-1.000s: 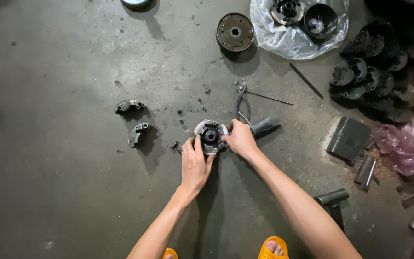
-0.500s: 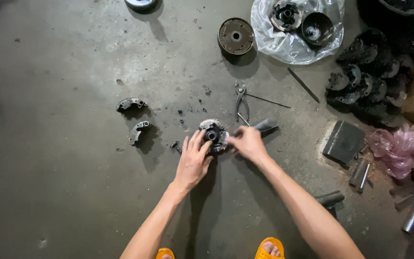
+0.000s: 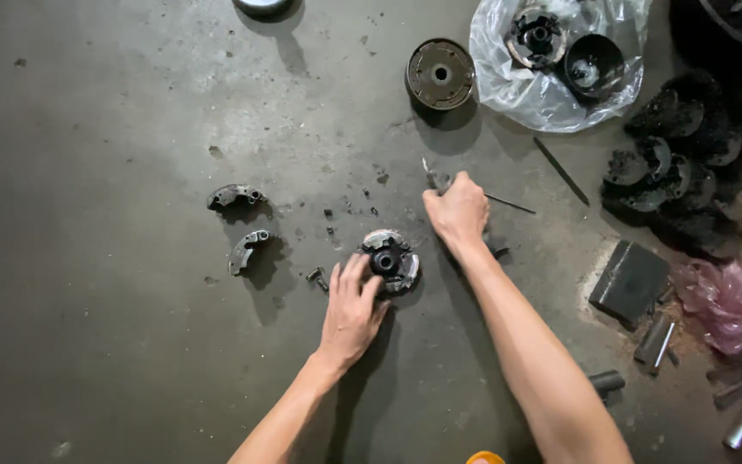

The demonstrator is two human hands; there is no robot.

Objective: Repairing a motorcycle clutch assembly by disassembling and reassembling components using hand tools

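Steel-grey hub: round clutch assembly (image 3: 390,261) lies flat on the concrete floor (image 3: 113,103), in front of the person, between both hands.
Left fingers: left hand (image 3: 352,311) rests spread, fingertips (image 3: 360,266) on the assembly's near-left edge, steadying rather than gripping.
Right fingers: right hand (image 3: 457,209) curled shut around the handles of a thin metal tool (image 3: 430,174), likely pliers; its tip pokes out above the knuckles. Hand sits just up and right of the assembly, apart from it.
Done, by the look of it: two curved clutch shoes (image 3: 235,196) (image 3: 246,249) lie loose to the left, well apart from the hub; small bits (image 3: 316,276) lie beside it.
Left, by the look of it: at least one light-faced shoe remains on the hub, so stripping seems partway.
Further out: round drum (image 3: 440,74) upright of centre; plastic bag (image 3: 551,77) holding more parts; dark pile of worn parts (image 3: 672,172) at right; thin rod (image 3: 560,170); dark block (image 3: 630,281); pink wrapper (image 3: 726,301).
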